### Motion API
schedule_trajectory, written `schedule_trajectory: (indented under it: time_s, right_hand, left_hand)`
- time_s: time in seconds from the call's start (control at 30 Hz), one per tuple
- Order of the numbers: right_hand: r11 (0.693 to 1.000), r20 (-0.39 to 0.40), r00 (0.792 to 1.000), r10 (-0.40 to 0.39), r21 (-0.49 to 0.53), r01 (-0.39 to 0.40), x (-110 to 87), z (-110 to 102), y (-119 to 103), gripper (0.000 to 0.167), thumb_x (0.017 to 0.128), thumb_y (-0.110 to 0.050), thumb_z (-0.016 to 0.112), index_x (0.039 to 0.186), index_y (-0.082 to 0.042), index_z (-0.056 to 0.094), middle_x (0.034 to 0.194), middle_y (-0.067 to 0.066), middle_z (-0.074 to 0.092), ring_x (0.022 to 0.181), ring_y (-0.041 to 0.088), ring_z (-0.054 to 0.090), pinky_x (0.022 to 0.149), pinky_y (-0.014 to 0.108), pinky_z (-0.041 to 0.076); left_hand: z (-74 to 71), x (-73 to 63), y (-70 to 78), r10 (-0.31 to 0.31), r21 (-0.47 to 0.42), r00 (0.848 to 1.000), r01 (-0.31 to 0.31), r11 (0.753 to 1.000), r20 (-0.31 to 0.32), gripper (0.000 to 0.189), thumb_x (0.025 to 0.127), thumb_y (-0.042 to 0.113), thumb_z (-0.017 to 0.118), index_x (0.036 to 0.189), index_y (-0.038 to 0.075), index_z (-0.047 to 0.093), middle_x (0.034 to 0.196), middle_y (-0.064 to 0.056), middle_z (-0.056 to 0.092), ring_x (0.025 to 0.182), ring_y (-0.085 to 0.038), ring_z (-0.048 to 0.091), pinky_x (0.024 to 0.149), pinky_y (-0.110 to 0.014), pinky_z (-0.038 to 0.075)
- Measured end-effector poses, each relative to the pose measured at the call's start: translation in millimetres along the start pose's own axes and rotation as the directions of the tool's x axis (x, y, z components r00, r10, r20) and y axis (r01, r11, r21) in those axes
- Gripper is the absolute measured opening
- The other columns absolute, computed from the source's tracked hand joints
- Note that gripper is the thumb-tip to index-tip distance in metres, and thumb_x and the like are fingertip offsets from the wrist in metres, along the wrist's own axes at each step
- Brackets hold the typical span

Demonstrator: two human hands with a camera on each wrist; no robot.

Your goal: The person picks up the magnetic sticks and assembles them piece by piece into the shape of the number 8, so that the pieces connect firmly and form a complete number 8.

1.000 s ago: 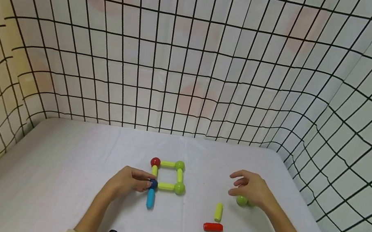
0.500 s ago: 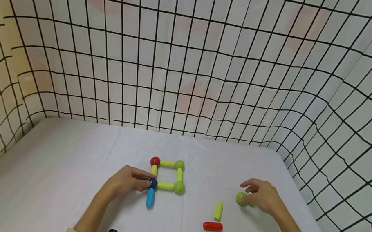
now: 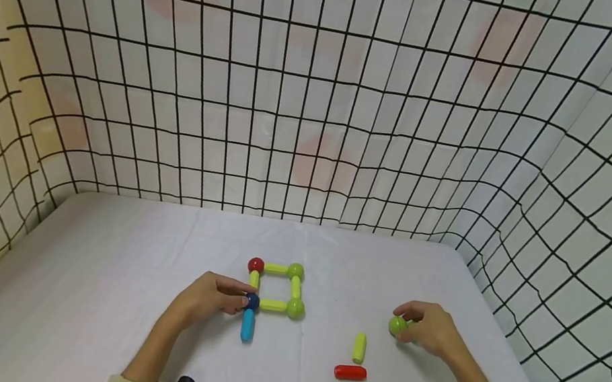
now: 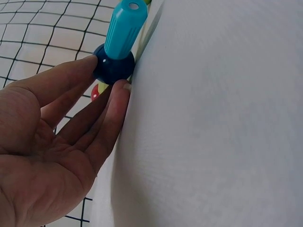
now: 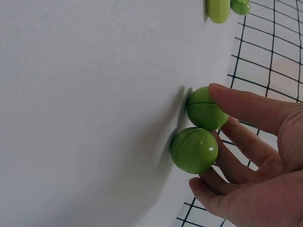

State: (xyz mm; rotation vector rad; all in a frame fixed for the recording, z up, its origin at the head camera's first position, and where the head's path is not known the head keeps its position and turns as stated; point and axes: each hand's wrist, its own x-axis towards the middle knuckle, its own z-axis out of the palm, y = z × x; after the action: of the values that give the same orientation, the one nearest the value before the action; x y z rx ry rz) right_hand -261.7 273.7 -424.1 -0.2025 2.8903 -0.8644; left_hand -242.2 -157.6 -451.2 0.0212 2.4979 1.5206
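My left hand [image 3: 209,293] pinches a dark blue ball [image 4: 113,68] between thumb and fingers. This ball is the near left corner of a flat square of lime sticks [image 3: 273,305] and balls. A light blue stick [image 3: 248,325] joins the same ball and points toward me. The square's other corners are a red ball [image 3: 256,265] and two green balls [image 3: 295,308]. On the right side, my right hand [image 3: 430,329] grips a green ball [image 5: 203,111] with its thumb and fingers. A second green ball [image 5: 194,150] touches that one, near my lower fingers, and is hidden by the hand in the head view.
Between the square and my right hand lie a loose lime stick [image 3: 359,348] and a red stick [image 3: 350,373] on the white tabletop [image 3: 150,239]. Black netting [image 3: 319,118] surrounds the back and sides of the table.
My right hand has moved right and down to the green balls, and its fingers have closed round one. My left hand stays on the blue ball.
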Motion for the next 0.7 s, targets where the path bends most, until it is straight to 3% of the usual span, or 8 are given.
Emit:
schedule_trajectory:
  time_s: [0.43, 0.7]
  right_hand:
    - [1.000, -0.029, 0.999, -0.016, -0.015, 0.016, 1.8, 4.5, 3.9, 0.036, 0.074, -0.011, 0.085, 0.109, -0.007, 0.075, 0.105, 0.011, 0.073, 0.097, 0.026, 0.065, 0.080, 0.043, 0.054]
    - [1.000, -0.066, 0.998, -0.012, 0.014, 0.013, 2.6, 5.4, -6.3, 0.035, 0.076, -0.014, 0.084, 0.110, -0.007, 0.075, 0.105, 0.013, 0.074, 0.098, 0.031, 0.066, 0.072, 0.037, 0.053]
  left_hand:
    - [0.9, 0.1, -0.8, -0.012, -0.016, 1.000, 0.012, 1.000, 0.003, 0.022, 0.091, 0.022, 0.075, 0.112, 0.019, 0.080, 0.098, -0.001, 0.077, 0.078, -0.015, 0.066, 0.071, -0.030, 0.046]
    - [0.5, -0.6, 0.0, -0.012, -0.010, 1.000, 0.012, 1.000, 0.001, 0.022, 0.090, 0.024, 0.076, 0.112, 0.020, 0.080, 0.096, -0.001, 0.078, 0.078, -0.015, 0.065, 0.071, -0.030, 0.045]
